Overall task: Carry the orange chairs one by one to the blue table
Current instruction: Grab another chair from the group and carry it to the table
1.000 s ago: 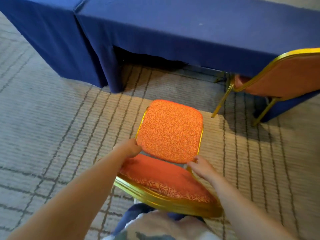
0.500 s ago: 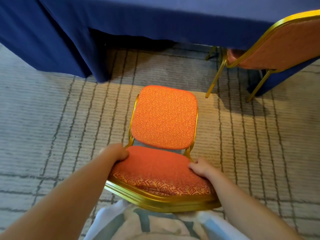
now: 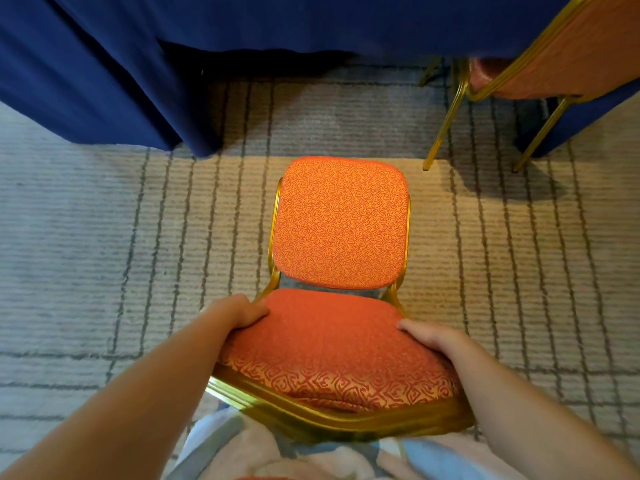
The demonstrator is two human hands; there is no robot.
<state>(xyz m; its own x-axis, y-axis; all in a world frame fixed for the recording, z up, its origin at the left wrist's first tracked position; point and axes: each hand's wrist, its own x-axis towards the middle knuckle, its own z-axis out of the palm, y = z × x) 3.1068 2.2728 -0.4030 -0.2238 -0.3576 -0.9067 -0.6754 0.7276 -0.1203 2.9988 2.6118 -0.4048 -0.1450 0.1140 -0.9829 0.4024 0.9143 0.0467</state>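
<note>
**Chair held by its seat, backrest aimed at the table**

The orange chair [image 3: 337,344] is gripped at both sides of its seat [image 3: 332,341], close against the person's body near the bottom edge of the view. The left hand [image 3: 235,311] is clamped on the seat's left rear corner, its fingers [image 3: 254,315] curled over the cushion edge. The right hand [image 3: 429,337] is laid along the right edge, with the thumb on top of the cushion and the other fingers wrapped down out of sight.

The chair's long axis runs straight away from the person. The backrest [image 3: 339,223] is the far end and is pointed at the draped blue table [image 3: 86,64], which fills the top of the view. A strip of striped carpet [image 3: 104,237] is left between the backrest and the cloth, so the table lies directly ahead of both hands, about equally near to each. The chair's legs are hidden beneath the seat, so whether it is off the carpet cannot be told.

A second orange chair [image 3: 571,53] is already set at the table, ahead and to the right. The coming placement is judged to belong in the open stretch to its left.
</note>
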